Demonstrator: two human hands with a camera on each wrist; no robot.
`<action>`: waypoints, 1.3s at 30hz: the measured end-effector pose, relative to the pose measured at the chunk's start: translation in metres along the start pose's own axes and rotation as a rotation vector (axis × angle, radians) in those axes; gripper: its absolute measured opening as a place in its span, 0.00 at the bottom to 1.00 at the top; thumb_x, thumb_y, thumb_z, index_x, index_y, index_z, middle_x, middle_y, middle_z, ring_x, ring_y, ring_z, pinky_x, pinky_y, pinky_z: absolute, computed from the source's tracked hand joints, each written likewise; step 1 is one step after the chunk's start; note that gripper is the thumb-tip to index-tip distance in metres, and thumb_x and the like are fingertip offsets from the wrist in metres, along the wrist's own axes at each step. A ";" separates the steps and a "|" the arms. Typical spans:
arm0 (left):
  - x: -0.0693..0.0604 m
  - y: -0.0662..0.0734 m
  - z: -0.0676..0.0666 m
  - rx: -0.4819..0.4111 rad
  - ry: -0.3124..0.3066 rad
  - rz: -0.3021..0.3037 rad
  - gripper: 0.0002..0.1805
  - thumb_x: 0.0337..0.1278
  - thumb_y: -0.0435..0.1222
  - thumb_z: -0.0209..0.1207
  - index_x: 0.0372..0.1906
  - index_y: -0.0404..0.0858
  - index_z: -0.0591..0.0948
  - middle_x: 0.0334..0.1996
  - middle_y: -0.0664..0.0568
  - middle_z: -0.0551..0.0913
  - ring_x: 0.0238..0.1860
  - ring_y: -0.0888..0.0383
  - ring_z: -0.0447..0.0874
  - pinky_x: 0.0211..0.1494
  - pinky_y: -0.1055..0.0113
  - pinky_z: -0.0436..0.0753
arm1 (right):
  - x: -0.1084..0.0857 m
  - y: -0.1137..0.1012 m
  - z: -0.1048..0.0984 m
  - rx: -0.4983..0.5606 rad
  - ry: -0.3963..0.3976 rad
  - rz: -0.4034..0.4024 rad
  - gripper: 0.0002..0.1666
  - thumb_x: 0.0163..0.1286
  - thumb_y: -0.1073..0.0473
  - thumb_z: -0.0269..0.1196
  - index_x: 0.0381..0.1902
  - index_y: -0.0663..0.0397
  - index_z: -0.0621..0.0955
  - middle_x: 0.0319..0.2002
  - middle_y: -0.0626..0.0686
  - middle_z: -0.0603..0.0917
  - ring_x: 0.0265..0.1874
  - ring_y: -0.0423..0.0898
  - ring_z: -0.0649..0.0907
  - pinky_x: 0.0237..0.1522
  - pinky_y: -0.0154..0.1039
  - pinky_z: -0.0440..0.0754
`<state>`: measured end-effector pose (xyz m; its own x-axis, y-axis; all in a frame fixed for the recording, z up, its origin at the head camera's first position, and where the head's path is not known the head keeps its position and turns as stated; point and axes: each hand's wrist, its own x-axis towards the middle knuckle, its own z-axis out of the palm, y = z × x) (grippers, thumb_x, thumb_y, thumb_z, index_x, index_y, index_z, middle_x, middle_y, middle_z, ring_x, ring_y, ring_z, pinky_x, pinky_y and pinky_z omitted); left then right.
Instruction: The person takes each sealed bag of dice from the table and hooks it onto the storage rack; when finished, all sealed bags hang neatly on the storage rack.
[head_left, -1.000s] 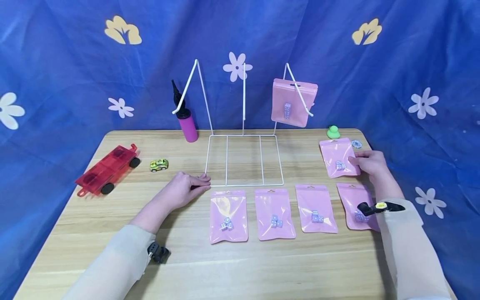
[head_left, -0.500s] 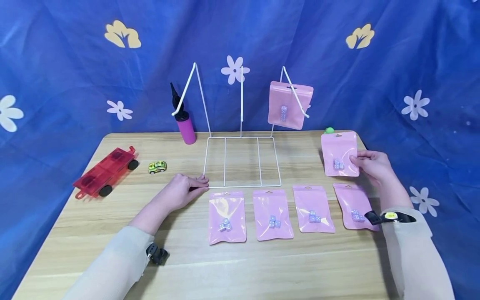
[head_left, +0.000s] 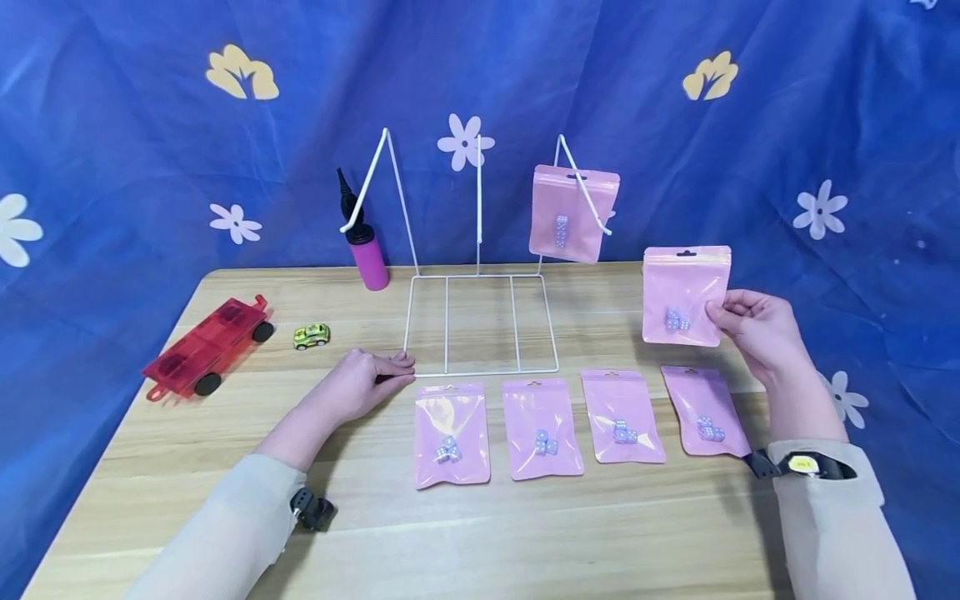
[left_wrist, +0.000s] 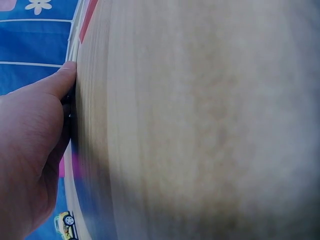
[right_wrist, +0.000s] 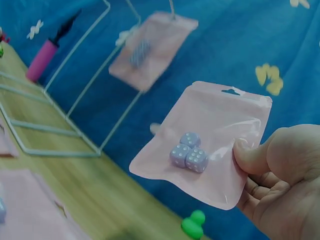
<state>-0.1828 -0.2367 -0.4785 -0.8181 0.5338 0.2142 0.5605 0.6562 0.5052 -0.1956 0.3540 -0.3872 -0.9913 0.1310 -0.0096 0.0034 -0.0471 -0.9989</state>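
My right hand (head_left: 767, 329) pinches the right edge of a pink zip bag (head_left: 686, 292) between thumb and fingers, holding it upright above the table. Three pale purple dice (right_wrist: 189, 153) show through this bag in the right wrist view. At the front left corner of a white wire display rack (head_left: 487, 372), my left hand (head_left: 358, 385) grips the base wire with thumb and fingertips. On the rack's right prong hangs another pink bag (head_left: 570, 196) with stacked dice; the middle and left prongs bear nothing. The left wrist view mostly shows tabletop beside my left hand (left_wrist: 35, 125).
Several pink bags of dice (head_left: 452, 435) lie in a row before the rack. Behind its left side stands a magenta hand pump (head_left: 369, 260). A red toy trailer (head_left: 212, 343) and small yellow-green car (head_left: 311, 336) sit left. A green duck (right_wrist: 193, 225) is at the right back.
My right hand has lifted its pink bag off the table, turned it upright and brought it nearer, hiding the duck in the head view. My left hand stays at the rack's corner.
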 end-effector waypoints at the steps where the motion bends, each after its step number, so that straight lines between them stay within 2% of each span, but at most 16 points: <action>1: 0.000 0.000 0.000 -0.002 0.001 0.001 0.09 0.66 0.33 0.72 0.48 0.36 0.92 0.54 0.42 0.88 0.59 0.45 0.86 0.66 0.50 0.81 | -0.002 -0.002 0.002 0.042 -0.014 -0.015 0.05 0.69 0.73 0.71 0.38 0.61 0.90 0.32 0.49 0.90 0.30 0.39 0.86 0.33 0.28 0.88; 10: -0.001 -0.001 0.000 -0.011 0.009 0.010 0.09 0.65 0.33 0.72 0.47 0.36 0.92 0.53 0.42 0.88 0.59 0.45 0.87 0.65 0.50 0.82 | -0.026 -0.029 0.019 0.289 -0.184 -0.154 0.09 0.68 0.83 0.64 0.39 0.71 0.88 0.32 0.58 0.90 0.29 0.43 0.87 0.34 0.31 0.89; 17: -0.002 -0.002 0.000 -0.014 0.017 0.006 0.08 0.66 0.32 0.72 0.47 0.36 0.92 0.53 0.42 0.88 0.58 0.45 0.87 0.65 0.50 0.82 | -0.041 -0.047 0.041 0.332 -0.290 -0.222 0.14 0.71 0.86 0.56 0.42 0.75 0.86 0.34 0.59 0.90 0.31 0.45 0.88 0.36 0.32 0.89; 23: -0.002 -0.003 0.001 -0.028 0.024 0.016 0.08 0.65 0.31 0.72 0.47 0.34 0.92 0.53 0.40 0.88 0.58 0.42 0.86 0.65 0.48 0.82 | -0.050 -0.057 0.062 0.355 -0.390 -0.274 0.15 0.72 0.86 0.54 0.46 0.77 0.85 0.37 0.61 0.91 0.33 0.46 0.89 0.40 0.34 0.90; 26: -0.002 -0.003 0.002 -0.028 0.024 0.011 0.08 0.65 0.31 0.72 0.47 0.34 0.92 0.53 0.40 0.88 0.59 0.42 0.86 0.65 0.48 0.82 | -0.052 -0.059 0.074 0.356 -0.403 -0.282 0.14 0.72 0.86 0.54 0.46 0.78 0.85 0.37 0.61 0.90 0.33 0.46 0.88 0.41 0.34 0.90; 30: -0.002 -0.002 0.001 -0.017 0.021 0.002 0.08 0.66 0.32 0.72 0.47 0.35 0.92 0.53 0.41 0.88 0.59 0.43 0.86 0.65 0.49 0.81 | -0.053 -0.058 0.089 0.318 -0.375 -0.285 0.13 0.72 0.85 0.57 0.45 0.77 0.85 0.36 0.59 0.90 0.32 0.44 0.87 0.41 0.33 0.89; 39: -0.002 0.000 0.000 -0.019 0.012 0.001 0.09 0.66 0.33 0.72 0.48 0.36 0.92 0.53 0.42 0.88 0.59 0.44 0.86 0.66 0.50 0.81 | -0.045 -0.048 0.109 0.273 -0.351 -0.247 0.17 0.71 0.85 0.58 0.41 0.67 0.88 0.35 0.55 0.90 0.31 0.41 0.86 0.36 0.29 0.87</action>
<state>-0.1815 -0.2373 -0.4792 -0.8193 0.5276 0.2246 0.5585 0.6455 0.5210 -0.1655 0.2423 -0.3342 -0.9427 -0.1674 0.2886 -0.2250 -0.3199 -0.9204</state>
